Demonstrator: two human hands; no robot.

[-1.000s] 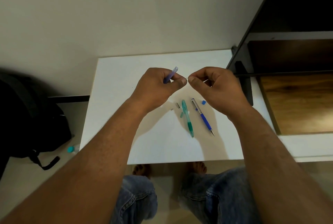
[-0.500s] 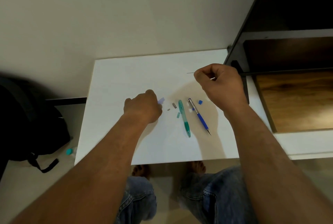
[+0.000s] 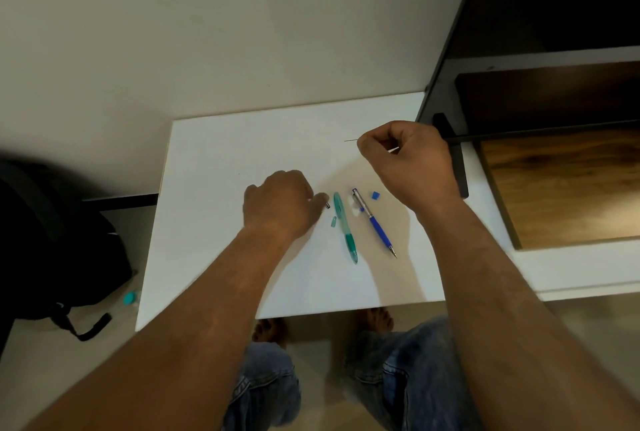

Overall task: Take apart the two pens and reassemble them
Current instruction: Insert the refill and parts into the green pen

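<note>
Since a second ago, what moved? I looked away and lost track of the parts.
The left hand dropped from beside the right hand to the table, its pale purple barrel now out of sight, fingers by a small dark piece. The right hand stayed raised, pinching the thin rod. The green pen, blue pen and blue cap kept their places.
</note>
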